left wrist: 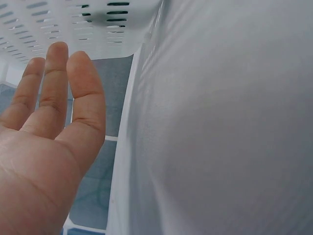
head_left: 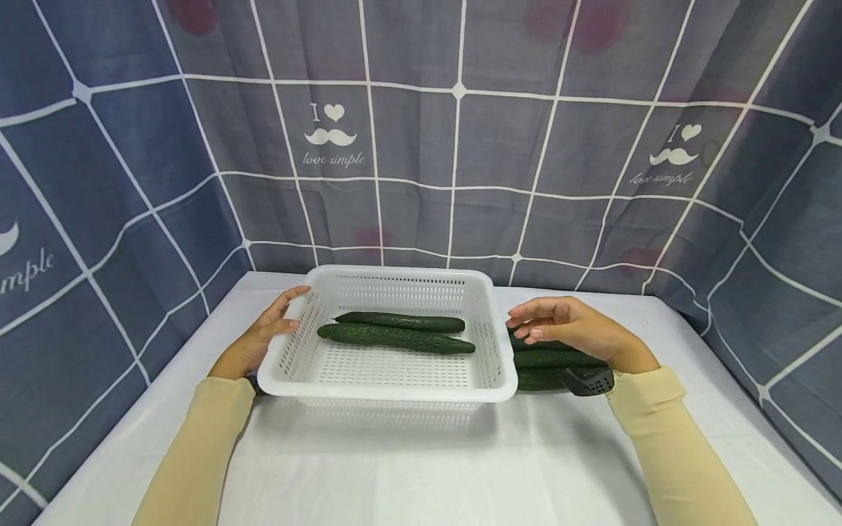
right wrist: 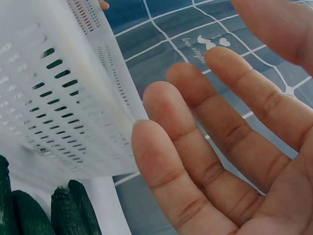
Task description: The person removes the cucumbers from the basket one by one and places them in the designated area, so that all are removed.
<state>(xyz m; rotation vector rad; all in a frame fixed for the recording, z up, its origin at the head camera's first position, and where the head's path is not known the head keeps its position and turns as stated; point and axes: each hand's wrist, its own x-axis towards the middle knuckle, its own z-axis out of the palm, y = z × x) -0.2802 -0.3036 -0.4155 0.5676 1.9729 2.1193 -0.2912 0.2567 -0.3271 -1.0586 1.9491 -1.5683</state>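
Observation:
A white perforated plastic basket (head_left: 388, 394) holds two dark green cucumbers, a front cucumber (head_left: 395, 339) and a rear cucumber (head_left: 401, 321), lying side by side. My left hand (head_left: 266, 332) is at the basket's left rim, thumb and fingertips against it. In the left wrist view its fingers (left wrist: 57, 93) look straight beside the basket wall. To the right of the basket, my right hand (head_left: 569, 325) hovers over more cucumbers (head_left: 549, 358), its fingers loosely bent around nothing. The right wrist view shows its fingertips close to the basket's side; whether they touch cannot be told.
A white cloth (head_left: 395, 475) covers the table. Dark grey-blue curtain (head_left: 414, 146) with white grid lines hangs behind it and on both sides. A black wrist strap (head_left: 588, 381) sits on the right wrist, near the cucumbers outside the basket.

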